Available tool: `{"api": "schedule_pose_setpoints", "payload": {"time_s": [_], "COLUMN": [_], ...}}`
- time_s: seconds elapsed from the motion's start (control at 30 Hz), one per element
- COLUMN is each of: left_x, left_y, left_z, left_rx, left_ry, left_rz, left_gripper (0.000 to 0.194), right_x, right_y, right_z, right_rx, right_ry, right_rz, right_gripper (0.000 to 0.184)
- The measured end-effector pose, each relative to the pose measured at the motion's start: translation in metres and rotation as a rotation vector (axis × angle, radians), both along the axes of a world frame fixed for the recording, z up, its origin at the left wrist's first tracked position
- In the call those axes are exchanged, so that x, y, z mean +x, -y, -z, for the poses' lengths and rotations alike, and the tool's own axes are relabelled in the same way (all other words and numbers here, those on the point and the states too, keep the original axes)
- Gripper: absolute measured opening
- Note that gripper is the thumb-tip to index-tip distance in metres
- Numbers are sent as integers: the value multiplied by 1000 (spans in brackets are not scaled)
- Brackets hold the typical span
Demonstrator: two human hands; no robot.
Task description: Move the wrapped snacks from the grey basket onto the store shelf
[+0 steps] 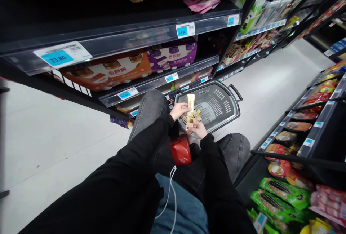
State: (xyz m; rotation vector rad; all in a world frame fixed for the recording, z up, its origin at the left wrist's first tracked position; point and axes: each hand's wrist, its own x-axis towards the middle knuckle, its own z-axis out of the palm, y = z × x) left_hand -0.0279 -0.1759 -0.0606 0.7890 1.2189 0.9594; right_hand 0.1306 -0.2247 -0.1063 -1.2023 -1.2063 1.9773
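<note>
The slim packet (190,108) is up between the 2 hands, over the near-left part of the grey basket (212,110). Its long axis points away from the body, roughly in line with the view, its far end sticking out free past the fingers.

The left hand (179,111) comes in from the left side, its grip closed on the packet's edge around the upper-middle stretch. The right hand (198,129) comes from the right and below, its grip pinched on the near end — so the right hand has the end closer to the body, the left hand the part farther out. Both hands touch the packet, and neither is clearly nearer to it.

Just beneath, loose packets (198,116) lie in the basket, gathered toward its near-left end. The basket sits on the floor (256,86), beside the shelf (159,79). A red object (181,150) is between the legs, its kind unclear.
</note>
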Motion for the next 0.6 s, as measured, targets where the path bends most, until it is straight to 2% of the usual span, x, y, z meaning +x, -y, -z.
{"api": "schedule_pose_setpoints", "payload": {"time_s": [0.1, 0.2, 0.27, 0.43, 0.53, 0.6], "left_x": [3, 5, 5, 6, 10, 12], "left_y": [3, 4, 4, 8, 11, 13], "left_z": [1, 4, 6, 9, 10, 11], "left_rx": [-49, -33, -23, -9, -7, -2], "left_ry": [-1, -25, -57, -115, -108, -96], "left_rz": [137, 187, 252, 521, 640, 665], "left_gripper": [42, 36, 32, 27, 28, 30], "right_x": [2, 5, 9, 17, 18, 17], "right_y": [-2, -2, -4, -13, -14, -14], "right_z": [-1, -4, -9, -22, -26, -27], "right_rx": [17, -3, -19, 73, 102, 100], "right_ry": [8, 22, 58, 72, 72, 90], "right_rz": [72, -9, -4, 386, 461, 487], "right_gripper": [32, 36, 37, 38, 38, 38]}}
